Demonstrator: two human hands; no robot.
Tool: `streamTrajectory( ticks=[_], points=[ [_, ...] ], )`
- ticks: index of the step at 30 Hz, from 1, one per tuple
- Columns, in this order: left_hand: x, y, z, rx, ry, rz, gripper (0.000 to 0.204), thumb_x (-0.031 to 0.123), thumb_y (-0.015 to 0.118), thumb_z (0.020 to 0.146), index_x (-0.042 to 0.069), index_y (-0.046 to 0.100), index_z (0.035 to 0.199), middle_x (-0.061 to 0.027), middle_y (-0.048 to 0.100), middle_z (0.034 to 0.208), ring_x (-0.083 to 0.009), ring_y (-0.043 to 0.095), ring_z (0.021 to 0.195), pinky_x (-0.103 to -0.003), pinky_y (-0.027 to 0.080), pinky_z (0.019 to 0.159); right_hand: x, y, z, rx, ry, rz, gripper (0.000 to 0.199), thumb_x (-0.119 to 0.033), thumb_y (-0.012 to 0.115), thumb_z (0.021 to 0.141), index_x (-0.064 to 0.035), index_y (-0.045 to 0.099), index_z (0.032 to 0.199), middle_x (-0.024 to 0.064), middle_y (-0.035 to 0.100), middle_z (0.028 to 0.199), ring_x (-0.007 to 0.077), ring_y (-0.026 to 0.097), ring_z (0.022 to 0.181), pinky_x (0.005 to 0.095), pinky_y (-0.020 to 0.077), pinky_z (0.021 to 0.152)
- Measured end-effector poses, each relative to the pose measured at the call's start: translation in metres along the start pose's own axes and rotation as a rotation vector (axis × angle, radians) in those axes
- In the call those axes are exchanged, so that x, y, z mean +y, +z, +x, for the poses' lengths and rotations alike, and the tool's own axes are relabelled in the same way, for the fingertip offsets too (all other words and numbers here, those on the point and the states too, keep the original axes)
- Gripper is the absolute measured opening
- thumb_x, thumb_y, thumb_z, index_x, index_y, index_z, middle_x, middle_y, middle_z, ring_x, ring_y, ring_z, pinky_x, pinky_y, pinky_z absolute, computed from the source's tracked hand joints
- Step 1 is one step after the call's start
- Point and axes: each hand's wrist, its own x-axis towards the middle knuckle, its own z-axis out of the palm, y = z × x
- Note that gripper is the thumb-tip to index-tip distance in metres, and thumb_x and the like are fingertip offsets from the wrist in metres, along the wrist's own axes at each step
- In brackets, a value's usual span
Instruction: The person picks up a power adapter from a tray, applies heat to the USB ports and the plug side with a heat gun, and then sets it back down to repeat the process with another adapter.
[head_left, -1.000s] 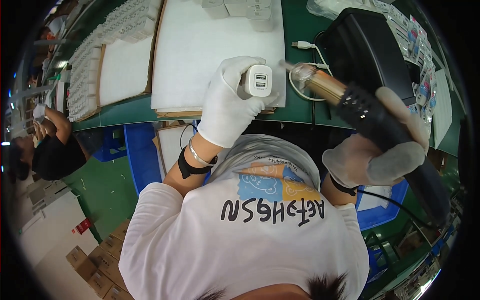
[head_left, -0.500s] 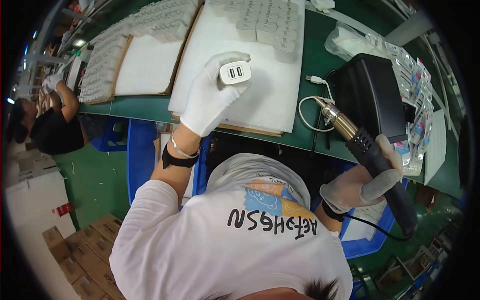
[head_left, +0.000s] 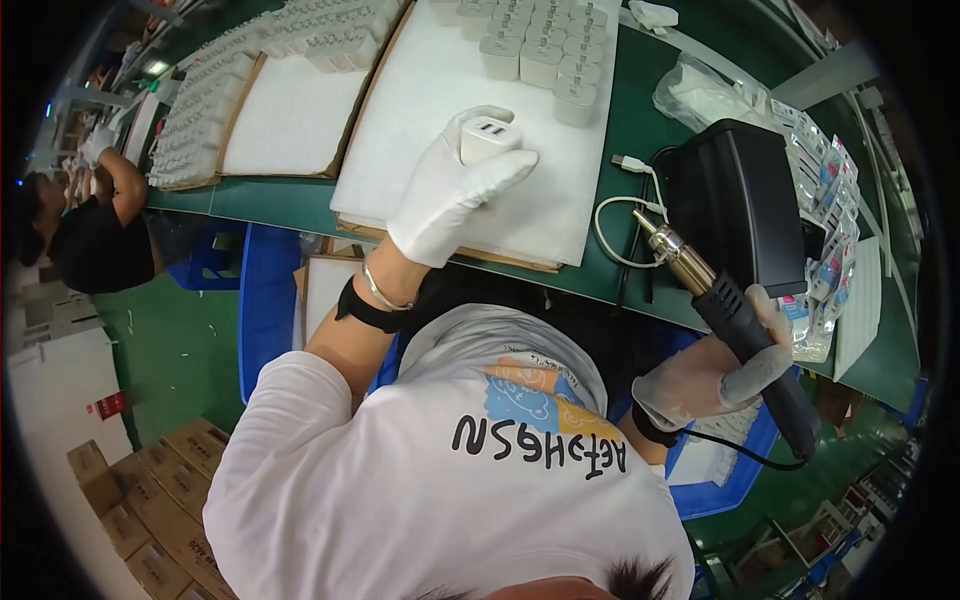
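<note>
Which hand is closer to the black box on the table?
Right: the right hand, gripping a black-handled tool, is below the black box in view; the left hand, holding a white charger, is farther off, left of it.

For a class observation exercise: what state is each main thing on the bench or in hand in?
White charger: held, ports empty, facing up
Left hand: closed around the charger
Black-handled tool: held; on or off unclear
Right hand: wrapped around the tool
White USB cable: looped, plug free
Other white units: standing in rows
Clear bag: crumpled
</note>
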Motion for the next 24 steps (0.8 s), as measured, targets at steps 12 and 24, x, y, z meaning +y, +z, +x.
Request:
streamTrajectory(
  ticks=[12,24],
  points=[
    [-0.025,0.01,0.004,0.112,0.353,0.381,0.048,0.0,0.07,0.076,0.006,0.047,0.118,-0.0032,0.054,0.098,-0.0102,0.056,0.079,-0.024,0.05,0.069,-0.008,0.014,0.002,0.133,0.041,0.06,0.05,-0.047,0.04,0.1,-0.0006,0.059,0.098,0.011,0.06,0.084,0.0152,0.055,0.071,0.027,0.0494,0.067],
    [-0.026,0.0,0.008,-0.102,0.333,0.29,0.047,-0.004,0.067,0.075,0.008,0.049,0.117,-0.0079,0.052,0.122,-0.0146,0.052,0.109,-0.027,0.045,0.091,-0.008,0.018,0.0,0.154,0.047,0.076,0.047,-0.046,0.04,0.1,-0.0024,0.058,0.095,0.0105,0.062,0.085,0.0148,0.055,0.073,0.0272,0.0495,0.068]
  ],
)
